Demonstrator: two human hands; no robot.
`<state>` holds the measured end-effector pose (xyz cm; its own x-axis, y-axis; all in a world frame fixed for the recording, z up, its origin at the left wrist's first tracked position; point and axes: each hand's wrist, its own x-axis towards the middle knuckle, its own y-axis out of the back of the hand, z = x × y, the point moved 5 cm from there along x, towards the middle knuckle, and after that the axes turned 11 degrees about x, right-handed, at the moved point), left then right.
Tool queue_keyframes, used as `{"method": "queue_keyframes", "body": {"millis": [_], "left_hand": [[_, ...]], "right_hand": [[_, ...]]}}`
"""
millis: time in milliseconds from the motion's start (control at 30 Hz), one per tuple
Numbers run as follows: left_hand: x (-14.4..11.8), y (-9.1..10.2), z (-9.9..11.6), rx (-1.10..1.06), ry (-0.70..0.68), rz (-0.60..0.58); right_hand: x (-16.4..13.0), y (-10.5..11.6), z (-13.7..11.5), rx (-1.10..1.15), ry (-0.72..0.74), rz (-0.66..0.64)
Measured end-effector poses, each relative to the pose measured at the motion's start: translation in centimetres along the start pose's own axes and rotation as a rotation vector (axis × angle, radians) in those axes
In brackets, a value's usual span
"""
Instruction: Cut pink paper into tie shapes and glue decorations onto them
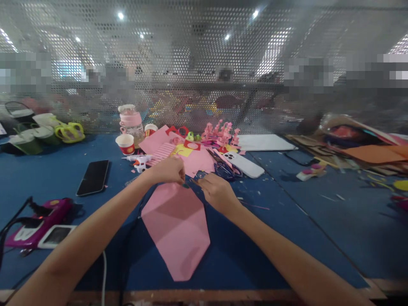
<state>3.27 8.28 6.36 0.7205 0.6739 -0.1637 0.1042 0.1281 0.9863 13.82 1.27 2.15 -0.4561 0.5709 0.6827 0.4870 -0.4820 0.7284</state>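
Head view: left hand point(168, 170) and right hand point(216, 193) met at far tip of pink sheet point(177, 229), fingertips pinched on small dark piece point(185, 185), likely for fine control. Sheet lay flat on blue counter point(287, 229); black phone point(93, 177) left of sheet, white phone point(244, 164) beyond.
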Motion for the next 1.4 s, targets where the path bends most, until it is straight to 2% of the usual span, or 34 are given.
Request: {"method": "queue_keyframes", "body": {"millis": [200, 300, 1100, 1400], "left_hand": [[-0.1, -0.3, 0.0, -0.013, 0.016, -0.063], [-0.2, -0.1, 0.1, 0.013, 0.029, -0.046], [-0.1, -0.4, -0.4, 0.046, 0.070, -0.062], [0.0, -0.4, -0.4, 0.017, -0.024, -0.040]], "right_hand": [[0.1, 0.3, -0.6, -0.053, 0.014, 0.073], [0.2, 0.4, -0.7, -0.074, 0.020, 0.090], [0.3, 0.6, -1.1, -0.080, 0.043, 0.119], [0.3, 0.8, -1.4, -0.166, 0.010, 0.142]]}}
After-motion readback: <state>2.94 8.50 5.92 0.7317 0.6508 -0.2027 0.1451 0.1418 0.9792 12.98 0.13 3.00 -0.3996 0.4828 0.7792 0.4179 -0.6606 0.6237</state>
